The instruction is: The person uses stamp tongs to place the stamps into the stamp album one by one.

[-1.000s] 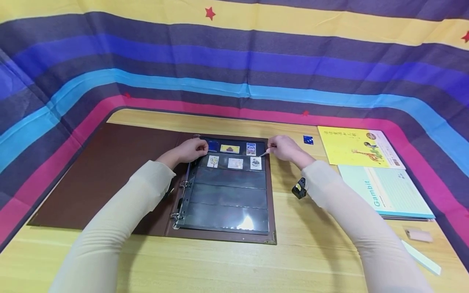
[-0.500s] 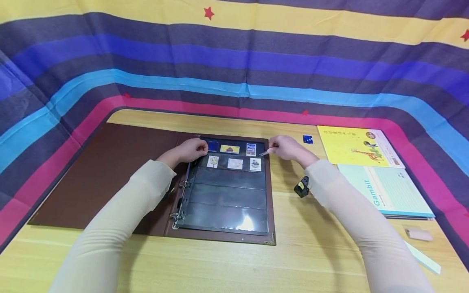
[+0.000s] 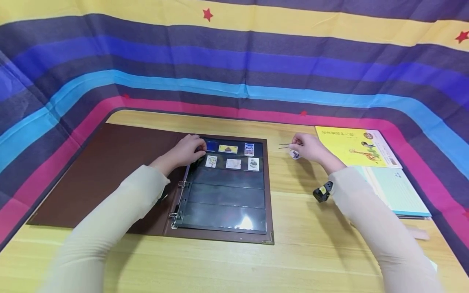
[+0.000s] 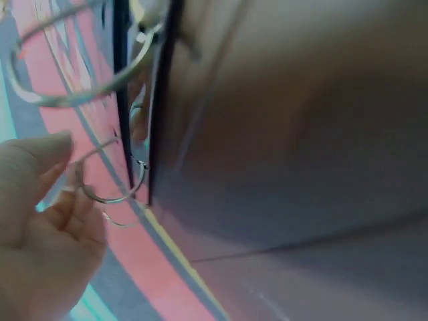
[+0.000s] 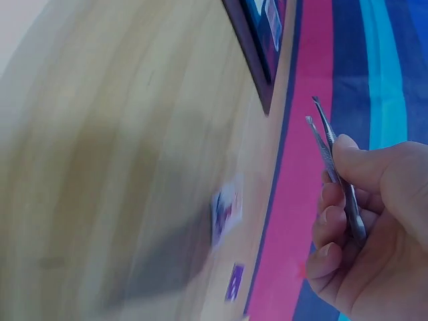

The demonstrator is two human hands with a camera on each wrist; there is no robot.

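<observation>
My right hand (image 3: 309, 147) pinches metal tweezers (image 5: 350, 207) between thumb and fingers, right of the stamp album. Their tips stand slightly apart with nothing between them. Below this hand lies a white stamp (image 5: 227, 208) with a dark picture, blurred in the right wrist view; a purple-blue stamp (image 5: 234, 282) lies near it. My left hand (image 3: 185, 150) is at the inner edge of the black album page (image 3: 225, 199), fingers loosely bent beside a metal ring (image 4: 110, 199). Three stamps sit in the top pocket row, among them a yellow one (image 3: 228, 149), and three in the second.
The album's brown cover (image 3: 106, 175) spreads open to the left. At right lie a yellow giraffe booklet (image 3: 360, 148) and a pale notebook (image 3: 406, 189), partly behind the right sleeve. A striped cloth (image 3: 242, 57) hangs behind the table.
My right hand has moved right with the tweezers, off the page edge and over the table stamps. My left hand has eased slightly left and loosened at the page's edge.
</observation>
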